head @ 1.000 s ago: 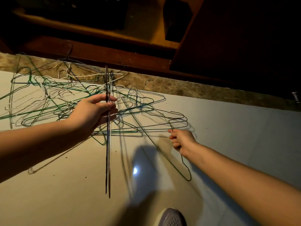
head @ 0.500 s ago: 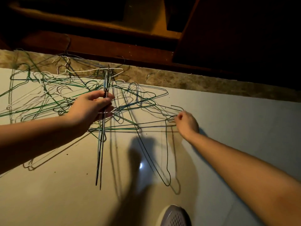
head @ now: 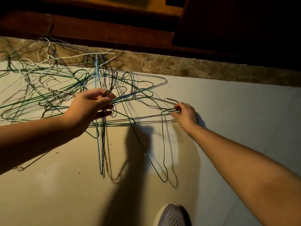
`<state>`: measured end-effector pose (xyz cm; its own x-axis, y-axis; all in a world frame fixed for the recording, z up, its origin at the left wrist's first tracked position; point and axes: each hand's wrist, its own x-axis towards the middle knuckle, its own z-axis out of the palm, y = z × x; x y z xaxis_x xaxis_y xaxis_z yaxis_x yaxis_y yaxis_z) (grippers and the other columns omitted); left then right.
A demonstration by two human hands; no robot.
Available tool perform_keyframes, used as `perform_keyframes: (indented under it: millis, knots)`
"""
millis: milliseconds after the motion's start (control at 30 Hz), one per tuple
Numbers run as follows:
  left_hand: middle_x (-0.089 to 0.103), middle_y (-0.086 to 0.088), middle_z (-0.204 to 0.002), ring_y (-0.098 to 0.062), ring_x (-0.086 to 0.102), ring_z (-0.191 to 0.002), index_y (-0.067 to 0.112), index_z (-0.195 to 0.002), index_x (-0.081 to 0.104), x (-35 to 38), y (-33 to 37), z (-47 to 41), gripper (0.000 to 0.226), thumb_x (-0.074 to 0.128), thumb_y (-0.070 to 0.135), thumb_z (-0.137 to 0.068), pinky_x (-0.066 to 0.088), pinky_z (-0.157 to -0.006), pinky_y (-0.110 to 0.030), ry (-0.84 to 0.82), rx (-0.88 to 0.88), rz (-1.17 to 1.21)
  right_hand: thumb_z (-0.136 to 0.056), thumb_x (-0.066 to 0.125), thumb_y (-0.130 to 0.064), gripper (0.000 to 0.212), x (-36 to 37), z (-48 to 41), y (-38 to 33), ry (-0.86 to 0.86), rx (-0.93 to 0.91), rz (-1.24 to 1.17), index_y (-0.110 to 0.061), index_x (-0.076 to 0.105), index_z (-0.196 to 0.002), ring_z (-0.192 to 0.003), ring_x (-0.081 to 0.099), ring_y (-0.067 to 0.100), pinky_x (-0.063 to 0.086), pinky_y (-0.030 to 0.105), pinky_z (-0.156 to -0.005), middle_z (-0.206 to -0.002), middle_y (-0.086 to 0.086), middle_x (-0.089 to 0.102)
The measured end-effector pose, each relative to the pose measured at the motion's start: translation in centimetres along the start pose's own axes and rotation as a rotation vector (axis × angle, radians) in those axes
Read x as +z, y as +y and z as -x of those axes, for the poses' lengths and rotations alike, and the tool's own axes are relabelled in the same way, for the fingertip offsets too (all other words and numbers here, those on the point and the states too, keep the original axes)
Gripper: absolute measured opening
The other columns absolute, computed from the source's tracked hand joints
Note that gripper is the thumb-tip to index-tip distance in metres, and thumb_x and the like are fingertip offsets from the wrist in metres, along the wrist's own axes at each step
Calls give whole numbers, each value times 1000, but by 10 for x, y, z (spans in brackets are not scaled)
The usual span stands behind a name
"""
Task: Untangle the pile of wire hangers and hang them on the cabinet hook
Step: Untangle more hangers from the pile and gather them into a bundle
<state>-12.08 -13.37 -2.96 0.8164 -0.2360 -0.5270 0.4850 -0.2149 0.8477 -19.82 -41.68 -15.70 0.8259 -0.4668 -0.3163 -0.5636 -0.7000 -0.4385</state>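
A pale tiled floor (head: 228, 98) carries tangled wire hangers (head: 48, 88). A held bunch (head: 101, 144) is gripped by the left hand (head: 91, 108); the right hand (head: 185, 115) pinches a dark hanger (head: 162, 144), trailing nearward.

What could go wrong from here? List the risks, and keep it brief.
1. The right hand pinches a dark hanger whose wires cross others in the pile; pulling may drag the tangle along.
2. The bunch of hangers in the left hand dangles over the pile and could snag again.
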Motion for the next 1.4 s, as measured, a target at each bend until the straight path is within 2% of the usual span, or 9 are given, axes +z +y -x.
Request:
perform_keyframes:
  millis: [167,467,733,833,933,1067,1133,1233,1400]
  knots:
    - [59,-6,-90,-18,60,-86,12,-88,62,4,-1,-2,13,51,5,-90,57,-71,-24,8,2,7,-81,68,-21,19,1,-3,1,43,-71,-1,-15,69,-99,-101,51,27,42,29,-83,-102,9,60]
    - [57,-10,-92,-23,58,-89,12,-87,62,9,3,-1,15,49,4,-91,55,-76,-29,-1,3,24,-88,59,-25,20,-12,-6,-6,92,-179,147,-14,66,-102,-103,49,30,41,38,-86,-107,11,57]
    - [57,-8,-86,-20,58,-83,13,-85,62,4,-1,-4,17,49,3,-91,56,-71,-25,-5,5,20,-87,60,-27,19,-15,-3,-7,108,-253,161,-16,66,-101,-106,49,28,34,35,-86,-109,6,62]
    - [54,-3,-81,-14,53,-74,17,-86,62,9,-9,-5,16,51,7,-91,55,-63,-25,-40,34,-127,-88,57,-35,23,-15,0,-9,44,-243,204,-25,64,-108,-111,46,26,31,33,-87,-114,0,61]
    - [58,1,-83,-11,50,-68,25,-85,63,19,-28,-8,17,54,13,-91,44,-58,-23,-46,115,-368,-87,57,-43,26,-16,0,-11,10,-247,260,-29,66,-107,-111,43,24,29,34,-87,-113,-2,59]
    - [69,-5,-94,-15,60,-79,16,-97,70,46,-63,-11,13,59,18,-89,42,-68,-24,-49,179,-686,-84,57,-46,25,-13,1,-16,51,-225,262,-28,67,-100,-110,42,22,28,35,-88,-111,-6,61]
    - [71,-3,-95,-14,63,-89,14,-97,71,63,-77,-13,14,60,15,-88,39,-69,-20,-18,181,-662,-83,59,-45,24,-11,3,-18,79,-211,229,-27,67,-97,-111,41,21,27,34,-87,-109,-7,63]
    - [69,1,-90,-10,62,-87,13,-96,71,85,-89,-18,15,59,10,-86,36,-60,-9,27,161,-535,-84,60,-38,17,-10,5,-20,101,-156,82,-25,67,-92,-111,41,21,26,32,-86,-105,-7,66]
    - [69,-2,-92,-14,63,-85,13,-102,67,110,-98,-29,17,59,14,-87,33,-61,-16,31,104,-513,-85,62,-29,11,-7,6,-23,72,-179,-21,-23,69,-92,-108,42,23,30,34,-89,-99,-4,68]
